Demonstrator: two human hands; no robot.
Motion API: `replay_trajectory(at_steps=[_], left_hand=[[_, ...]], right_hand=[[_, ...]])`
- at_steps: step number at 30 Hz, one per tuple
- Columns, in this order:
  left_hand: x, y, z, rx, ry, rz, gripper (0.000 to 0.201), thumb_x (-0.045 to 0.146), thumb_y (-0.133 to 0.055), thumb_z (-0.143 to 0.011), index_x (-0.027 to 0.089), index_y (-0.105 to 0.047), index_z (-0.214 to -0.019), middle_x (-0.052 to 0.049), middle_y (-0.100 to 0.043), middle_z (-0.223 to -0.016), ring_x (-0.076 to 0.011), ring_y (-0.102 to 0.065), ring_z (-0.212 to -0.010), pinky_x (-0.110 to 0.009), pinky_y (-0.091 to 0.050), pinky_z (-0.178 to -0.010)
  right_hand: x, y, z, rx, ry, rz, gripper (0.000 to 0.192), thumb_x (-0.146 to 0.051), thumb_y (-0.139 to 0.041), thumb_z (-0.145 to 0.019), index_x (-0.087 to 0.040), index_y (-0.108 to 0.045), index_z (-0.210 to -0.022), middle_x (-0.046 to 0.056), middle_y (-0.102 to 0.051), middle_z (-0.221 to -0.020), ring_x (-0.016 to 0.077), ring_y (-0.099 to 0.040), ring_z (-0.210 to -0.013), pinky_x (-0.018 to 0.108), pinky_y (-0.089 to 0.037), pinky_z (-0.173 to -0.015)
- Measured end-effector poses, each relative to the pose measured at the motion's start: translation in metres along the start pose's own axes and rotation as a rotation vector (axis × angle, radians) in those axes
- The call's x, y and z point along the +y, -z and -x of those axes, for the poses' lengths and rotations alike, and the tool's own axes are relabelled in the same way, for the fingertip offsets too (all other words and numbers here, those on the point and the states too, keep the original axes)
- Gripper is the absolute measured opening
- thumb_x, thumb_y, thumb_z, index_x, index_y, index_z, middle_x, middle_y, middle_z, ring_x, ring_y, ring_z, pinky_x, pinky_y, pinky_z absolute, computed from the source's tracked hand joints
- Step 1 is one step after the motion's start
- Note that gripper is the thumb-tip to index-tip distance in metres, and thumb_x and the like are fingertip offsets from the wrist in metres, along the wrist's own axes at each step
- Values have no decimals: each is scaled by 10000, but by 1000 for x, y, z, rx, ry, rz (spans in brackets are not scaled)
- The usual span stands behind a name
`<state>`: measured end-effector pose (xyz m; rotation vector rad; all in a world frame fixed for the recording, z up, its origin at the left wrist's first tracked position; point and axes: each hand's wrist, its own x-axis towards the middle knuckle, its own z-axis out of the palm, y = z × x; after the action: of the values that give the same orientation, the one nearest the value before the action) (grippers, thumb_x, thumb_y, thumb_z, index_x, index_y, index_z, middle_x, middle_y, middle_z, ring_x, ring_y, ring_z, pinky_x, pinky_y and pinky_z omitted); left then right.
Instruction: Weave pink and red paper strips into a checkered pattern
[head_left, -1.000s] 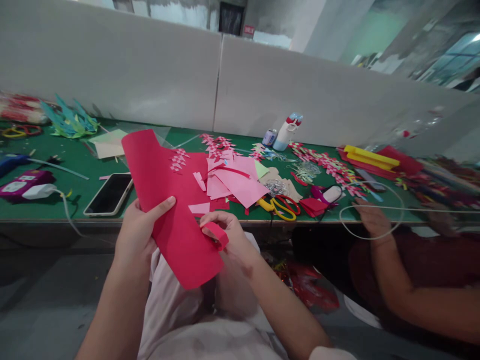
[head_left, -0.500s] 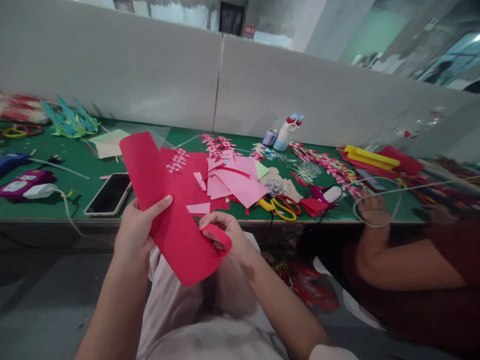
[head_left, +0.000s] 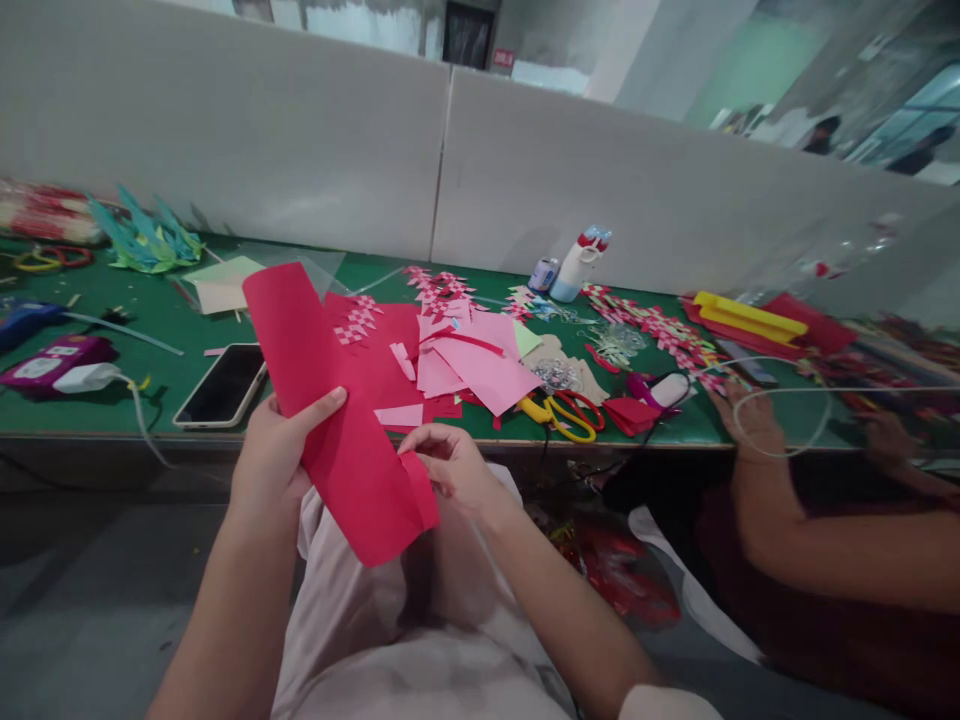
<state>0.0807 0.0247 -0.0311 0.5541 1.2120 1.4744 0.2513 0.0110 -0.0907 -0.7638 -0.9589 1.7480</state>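
While the left hand (head_left: 274,455) clamps the red sheet (head_left: 345,480) by its left edge, thumb on top, the right hand's (head_left: 459,470) fingers pinch a narrow red flap (head_left: 421,490) at its lower right edge. Sheet held over the lap (head_left: 352,620) and counter (head_left: 161,388) edge, long axis upper left to lower right. White bottle (head_left: 571,272), can (head_left: 542,275) at back; contents can't tell.

Red strip (head_left: 421,488) (open loop half second ago) now flatter, lying closer to red sheet (head_left: 349,480).
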Motion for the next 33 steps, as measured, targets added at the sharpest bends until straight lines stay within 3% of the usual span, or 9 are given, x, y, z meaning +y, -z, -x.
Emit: replay_trajectory(at_steps=[9, 17, 26, 33], left_hand=[[1, 0, -3, 48, -32, 17, 343, 102, -844, -527, 168, -681, -821, -26, -728, -726, -178, -683, -599, -272, -598, -581], [-2, 3, -8, 60, -40, 8, 317, 90, -820, -552, 192, -683, -820, -30, -729, -764, -156, -672, -583, -249, -595, -564], [-11, 5, -12, 97, -96, 85, 344, 90, -823, -545, 180, -690, -850, -9, -727, -787, -136, -676, -634, -241, -599, -654], [-36, 11, -14, 113, -141, 85, 374, 183, -826, -581, 199, -696, -932, -28, -742, -923, -154, -691, -723, -243, -592, -666]], right_hand=[[-5, -2, 0, -8, 10, 27, 364, -419, -882, -451, -182, -658, -611, 2, -639, -696, 104, -536, -604, 217, -427, -572], [-4, 0, -1, -57, 18, 36, 293, -378, -863, -525, -182, -673, -632, 5, -642, -715, 108, -539, -641, 213, -425, -590], [5, 2, -1, 29, -118, -63, 327, -297, -873, -526, -165, -718, -783, -1, -705, -750, 91, -608, -648, 208, -479, -639], [8, 16, -5, 166, -38, 28, 431, -302, -839, -581, -194, -685, -969, -23, -674, -741, 100, -615, -657, 229, -493, -652]])
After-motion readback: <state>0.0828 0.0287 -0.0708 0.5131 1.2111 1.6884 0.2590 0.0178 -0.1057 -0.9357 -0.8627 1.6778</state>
